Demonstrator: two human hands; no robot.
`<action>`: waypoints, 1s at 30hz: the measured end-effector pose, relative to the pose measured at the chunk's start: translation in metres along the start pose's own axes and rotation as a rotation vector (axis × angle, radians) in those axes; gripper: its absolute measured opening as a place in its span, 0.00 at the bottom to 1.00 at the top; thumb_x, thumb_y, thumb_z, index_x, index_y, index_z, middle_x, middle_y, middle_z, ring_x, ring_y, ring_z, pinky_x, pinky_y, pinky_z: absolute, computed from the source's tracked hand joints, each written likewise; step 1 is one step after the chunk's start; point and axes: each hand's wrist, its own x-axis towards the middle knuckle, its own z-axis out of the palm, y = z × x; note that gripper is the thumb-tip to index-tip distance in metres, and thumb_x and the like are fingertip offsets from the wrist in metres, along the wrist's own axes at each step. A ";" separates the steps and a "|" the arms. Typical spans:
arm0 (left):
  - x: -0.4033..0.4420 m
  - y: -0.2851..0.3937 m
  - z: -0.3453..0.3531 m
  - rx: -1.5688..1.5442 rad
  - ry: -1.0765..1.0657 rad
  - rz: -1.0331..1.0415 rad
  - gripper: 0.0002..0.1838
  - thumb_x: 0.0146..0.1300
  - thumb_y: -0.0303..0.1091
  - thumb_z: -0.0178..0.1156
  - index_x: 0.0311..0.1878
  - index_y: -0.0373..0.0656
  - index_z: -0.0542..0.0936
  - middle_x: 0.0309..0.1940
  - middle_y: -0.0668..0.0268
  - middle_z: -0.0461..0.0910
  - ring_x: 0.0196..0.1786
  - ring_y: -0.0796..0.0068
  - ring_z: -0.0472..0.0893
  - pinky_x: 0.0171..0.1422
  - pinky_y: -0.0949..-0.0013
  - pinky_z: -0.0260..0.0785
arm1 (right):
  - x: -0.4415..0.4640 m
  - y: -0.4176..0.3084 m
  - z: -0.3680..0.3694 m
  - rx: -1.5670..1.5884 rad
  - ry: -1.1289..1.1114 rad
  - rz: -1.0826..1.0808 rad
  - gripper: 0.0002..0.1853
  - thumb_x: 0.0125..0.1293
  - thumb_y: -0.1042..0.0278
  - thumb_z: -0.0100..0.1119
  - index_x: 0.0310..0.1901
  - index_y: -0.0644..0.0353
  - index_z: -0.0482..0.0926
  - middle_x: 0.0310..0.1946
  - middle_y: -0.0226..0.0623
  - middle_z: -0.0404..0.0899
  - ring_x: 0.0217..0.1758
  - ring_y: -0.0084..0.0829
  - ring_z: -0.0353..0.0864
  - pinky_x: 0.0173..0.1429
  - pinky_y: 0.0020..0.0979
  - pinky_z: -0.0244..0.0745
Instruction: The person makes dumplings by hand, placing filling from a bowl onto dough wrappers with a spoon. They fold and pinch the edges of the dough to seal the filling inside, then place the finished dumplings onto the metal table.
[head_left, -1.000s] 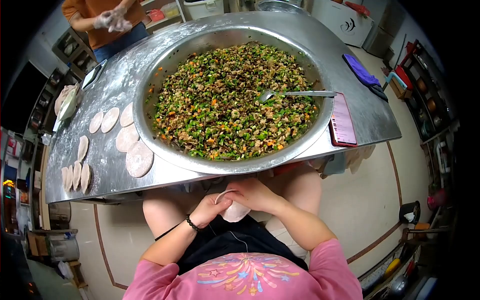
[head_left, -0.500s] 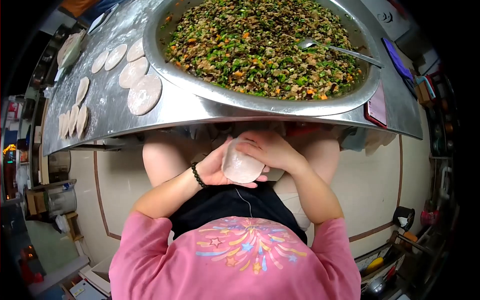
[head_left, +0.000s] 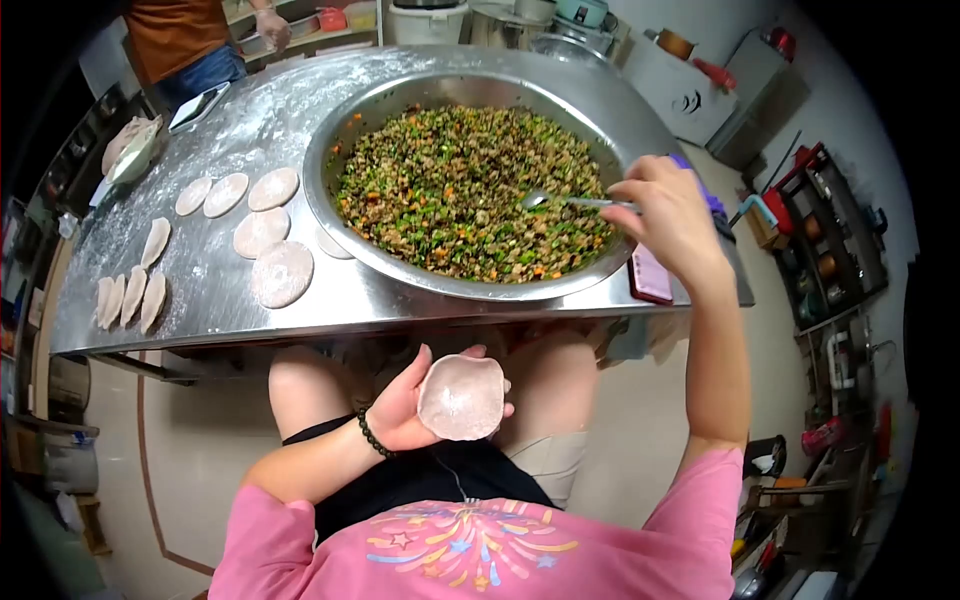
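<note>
On my left hand (head_left: 402, 407), above my lap, rests a round dumpling wrapper (head_left: 461, 398), slightly cupped, with the fingers curled under its edges. My right hand (head_left: 665, 215) reaches over the right rim of a large metal basin (head_left: 450, 288) and grips the handle of a metal spoon (head_left: 590, 202). The spoon's bowl lies at the surface of the chopped filling (head_left: 450, 190), a mix of green, orange and brown bits. Left of the basin, several flat wrappers (head_left: 282, 274) lie on the floured steel table (head_left: 220, 325).
Several folded dumplings (head_left: 153, 302) sit at the table's left end. A pink-screened phone (head_left: 650, 274) lies right of the basin, under my right forearm's side. At the back left stands another person (head_left: 180, 40) with a gloved hand (head_left: 271, 30). Shelves line the right wall.
My right hand has left the wrapper and moved up and right to the spoon handle. My left hand keeps the wrapper, now uncovered. The view has tilted up, showing more of the room.
</note>
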 end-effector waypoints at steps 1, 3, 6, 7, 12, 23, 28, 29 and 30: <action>0.003 -0.002 0.006 0.006 -0.023 0.009 0.30 0.66 0.57 0.38 0.66 0.50 0.59 0.63 0.55 0.62 0.66 0.44 0.59 0.69 0.47 0.53 | 0.009 0.008 0.009 -0.011 -0.167 0.003 0.12 0.50 0.59 0.64 0.28 0.60 0.82 0.29 0.37 0.76 0.39 0.38 0.74 0.43 0.36 0.66; 0.007 -0.006 0.016 -0.093 -0.018 0.169 0.26 0.68 0.53 0.40 0.64 0.51 0.62 0.62 0.52 0.63 0.65 0.46 0.61 0.68 0.48 0.54 | 0.019 0.010 0.024 -0.100 -0.262 -0.062 0.10 0.51 0.62 0.63 0.25 0.61 0.80 0.29 0.38 0.76 0.39 0.38 0.75 0.43 0.37 0.68; 0.002 -0.014 0.037 -0.120 0.062 0.196 0.23 0.68 0.46 0.42 0.61 0.44 0.66 0.59 0.54 0.67 0.64 0.48 0.64 0.67 0.50 0.57 | 0.024 0.006 0.029 -0.054 -0.138 -0.065 0.04 0.53 0.72 0.55 0.27 0.61 0.78 0.29 0.40 0.76 0.36 0.39 0.78 0.41 0.36 0.73; -0.001 -0.016 0.041 -0.109 0.115 0.206 0.23 0.68 0.45 0.42 0.60 0.40 0.66 0.58 0.55 0.68 0.64 0.50 0.64 0.67 0.53 0.57 | 0.027 0.003 0.021 -0.059 -0.134 -0.067 0.04 0.53 0.72 0.55 0.27 0.61 0.78 0.29 0.40 0.76 0.36 0.39 0.78 0.41 0.36 0.73; -0.013 -0.022 0.048 -0.144 0.160 0.294 0.24 0.69 0.44 0.40 0.60 0.36 0.66 0.59 0.54 0.67 0.63 0.54 0.65 0.67 0.54 0.58 | 0.036 0.001 0.010 -0.194 0.003 -0.024 0.04 0.54 0.74 0.51 0.27 0.59 0.76 0.29 0.38 0.78 0.35 0.39 0.80 0.38 0.34 0.75; -0.024 -0.017 0.123 0.080 0.207 0.232 0.30 0.70 0.51 0.30 0.64 0.37 0.61 0.63 0.51 0.62 0.65 0.50 0.62 0.68 0.50 0.55 | 0.043 -0.009 0.036 0.633 -0.466 0.305 0.13 0.55 0.65 0.51 0.35 0.61 0.83 0.21 0.39 0.78 0.25 0.32 0.76 0.34 0.32 0.70; -0.002 0.011 0.150 0.205 0.124 0.306 0.32 0.70 0.51 0.29 0.64 0.33 0.58 0.63 0.51 0.61 0.65 0.51 0.62 0.70 0.51 0.54 | 0.048 -0.009 0.026 1.005 -0.591 0.536 0.12 0.59 0.66 0.51 0.36 0.63 0.82 0.16 0.26 0.70 0.16 0.16 0.62 0.21 0.22 0.56; 0.005 0.019 0.146 0.176 0.143 0.325 0.31 0.71 0.51 0.29 0.63 0.33 0.60 0.62 0.51 0.62 0.64 0.51 0.64 0.69 0.52 0.55 | 0.048 -0.007 0.027 1.044 -0.593 0.583 0.12 0.59 0.66 0.52 0.37 0.61 0.82 0.16 0.26 0.70 0.15 0.15 0.61 0.19 0.22 0.54; 0.011 0.027 0.145 0.127 0.058 0.329 0.31 0.71 0.51 0.29 0.62 0.33 0.61 0.62 0.50 0.63 0.64 0.51 0.64 0.69 0.52 0.55 | 0.049 -0.004 0.027 1.080 -0.609 0.577 0.12 0.59 0.66 0.51 0.39 0.60 0.82 0.17 0.25 0.69 0.14 0.14 0.58 0.17 0.20 0.51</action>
